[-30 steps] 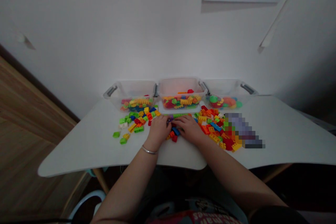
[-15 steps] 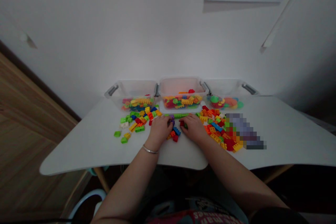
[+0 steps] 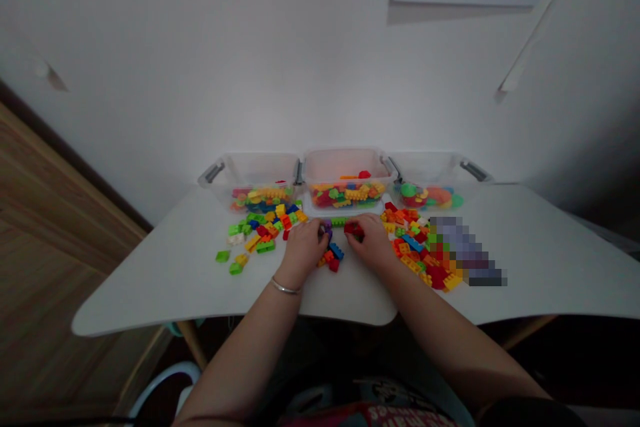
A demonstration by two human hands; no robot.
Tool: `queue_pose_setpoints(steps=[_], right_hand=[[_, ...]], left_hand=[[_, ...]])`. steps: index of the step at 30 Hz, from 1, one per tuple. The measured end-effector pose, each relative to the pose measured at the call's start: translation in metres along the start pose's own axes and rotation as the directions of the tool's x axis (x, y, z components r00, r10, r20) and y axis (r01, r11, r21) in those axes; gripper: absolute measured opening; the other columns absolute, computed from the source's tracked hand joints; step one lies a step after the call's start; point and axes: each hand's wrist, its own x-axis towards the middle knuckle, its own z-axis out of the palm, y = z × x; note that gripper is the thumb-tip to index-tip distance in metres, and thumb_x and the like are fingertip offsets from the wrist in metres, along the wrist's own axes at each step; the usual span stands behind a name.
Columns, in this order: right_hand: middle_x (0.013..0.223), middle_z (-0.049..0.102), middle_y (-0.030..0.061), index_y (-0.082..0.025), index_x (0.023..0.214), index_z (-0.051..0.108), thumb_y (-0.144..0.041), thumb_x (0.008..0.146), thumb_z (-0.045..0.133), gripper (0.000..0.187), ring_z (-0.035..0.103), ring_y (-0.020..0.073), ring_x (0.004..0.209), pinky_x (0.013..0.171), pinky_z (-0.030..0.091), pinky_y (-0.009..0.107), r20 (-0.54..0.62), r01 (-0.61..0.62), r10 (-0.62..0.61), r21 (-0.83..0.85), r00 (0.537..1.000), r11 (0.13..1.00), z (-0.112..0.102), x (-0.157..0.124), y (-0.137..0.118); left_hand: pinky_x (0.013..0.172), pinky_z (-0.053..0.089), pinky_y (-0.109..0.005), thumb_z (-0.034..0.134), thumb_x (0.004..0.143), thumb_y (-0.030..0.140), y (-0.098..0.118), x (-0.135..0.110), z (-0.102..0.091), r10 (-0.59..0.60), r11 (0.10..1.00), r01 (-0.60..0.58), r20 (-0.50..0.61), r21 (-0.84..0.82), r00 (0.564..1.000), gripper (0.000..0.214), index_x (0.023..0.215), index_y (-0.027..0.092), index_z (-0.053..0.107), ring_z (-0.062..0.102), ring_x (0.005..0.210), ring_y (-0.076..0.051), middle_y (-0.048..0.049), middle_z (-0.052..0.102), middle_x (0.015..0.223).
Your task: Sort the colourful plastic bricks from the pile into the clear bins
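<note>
My left hand is closed with its fingers around a purple building block. Opposite it, my right hand pinches a red building block between thumb and fingers. Between and just beyond the hands lies a long green block, partly hidden by them. A blue block and a red block lie on the table close to my left fingertips, with orange pieces beside them.
Three clear bins, left, middle and right, stand against the wall holding colourful pieces. Loose blocks spread left and right of my hands on the white table. A pixelated object lies at the right.
My right hand has lifted and turned slightly, so the red block in it shows more clearly. The left hand stays almost where it was.
</note>
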Motion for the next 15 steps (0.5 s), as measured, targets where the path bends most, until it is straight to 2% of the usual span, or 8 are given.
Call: queue_pose_setpoints(steps=[4,9,12,15], right_hand=[[0.098,0.068,0.0084,-0.022,0.096,0.062,-0.025,0.082,0.058,0.015,0.060,0.0260,0.098,0.093,0.045,0.043,-0.221,0.019,-0.014,0.023,0.975,1.000,-0.014,0.010,-0.003],[0.099,0.065,0.0083,-0.023,0.099,0.060,-0.030,0.083,0.057,0.018,0.057,0.0258,0.099,0.092,0.044,0.044,-0.479,-0.048,0.071,0.059,0.875,0.997,-0.042,0.037,-0.003],[0.100,0.064,0.0078,-0.023,0.101,0.060,-0.028,0.081,0.057,0.022,0.055,0.0254,0.100,0.093,0.043,0.045,-0.551,-0.113,0.127,0.060,0.825,0.992,-0.057,0.064,0.000],[0.104,0.065,0.0081,-0.022,0.102,0.061,-0.027,0.080,0.057,0.023,0.054,0.0248,0.103,0.095,0.043,0.044,-0.547,-0.108,0.127,0.067,0.827,0.992,-0.064,0.095,0.009]], left_hand=[[0.085,0.046,-0.035,0.056,0.089,0.027,0.000,0.000,-0.001,0.018,1.000,-0.018,0.012,0.017,1.000,0.024,0.109,0.018,0.064,0.064,0.095,-0.023,-0.0070,0.071,0.095],[0.088,0.046,-0.036,0.054,0.090,0.029,0.000,0.000,-0.002,0.032,0.999,-0.033,0.032,0.040,0.999,0.025,0.108,0.018,0.067,0.063,0.100,-0.025,-0.0082,0.071,0.101],[0.089,0.046,-0.036,0.054,0.090,0.030,0.000,0.000,-0.002,0.018,0.999,-0.020,0.038,0.031,0.999,0.027,0.111,0.018,0.067,0.063,0.101,-0.024,-0.0085,0.071,0.103],[0.091,0.045,-0.036,0.054,0.090,0.029,0.000,0.000,-0.002,0.023,1.000,-0.023,0.036,0.021,0.999,0.027,0.111,0.018,0.067,0.063,0.102,-0.024,-0.0086,0.071,0.103]])
